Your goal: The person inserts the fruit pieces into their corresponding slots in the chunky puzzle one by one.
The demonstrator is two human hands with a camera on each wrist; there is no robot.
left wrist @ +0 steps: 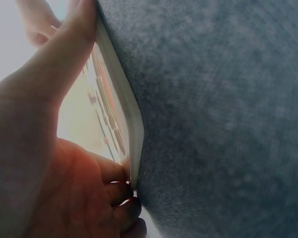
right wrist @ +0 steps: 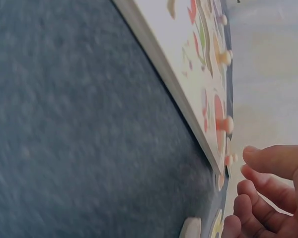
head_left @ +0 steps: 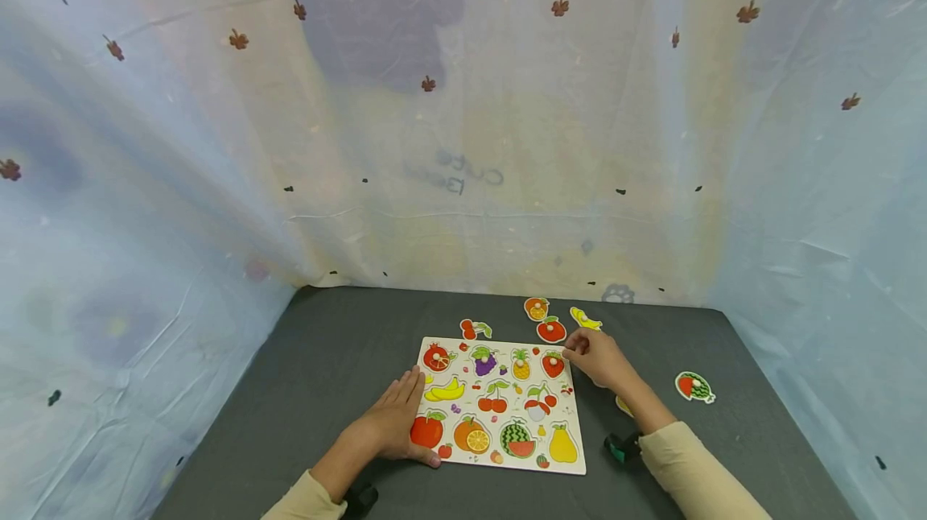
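In the head view, right of lower centre: right hand (head_left: 597,355), thumb and fingers a little bent, at the upper right corner of the fruit board (head_left: 568,469). In the right wrist view, thumb tip apart from fingertips, nothing seen between them; touch with the board hard to judge. At lower centre, left hand (head_left: 394,423) with fingers straight, resting along the left edge of the board and covering part of its border. Along the upper row of the board, strawberry piece (head_left: 553,364), pineapple piece (head_left: 521,365), grape piece (head_left: 484,361) and pomegranate piece (head_left: 436,357).

Beyond the top edge, loose: cherry piece (head_left: 474,330), orange piece (head_left: 536,309), tomato piece (head_left: 551,330), and banana piece (head_left: 585,319) close behind the right hand. Toward the lower right, watermelon piece (head_left: 694,386). Under the right forearm, yellowish piece (head_left: 623,406), mostly hidden, picture not readable. Both sleeves cut off by the lower frame edge. Below everything, dark table (head_left: 290,423); behind, pale sheet (head_left: 507,134) with lettering too faint to read.
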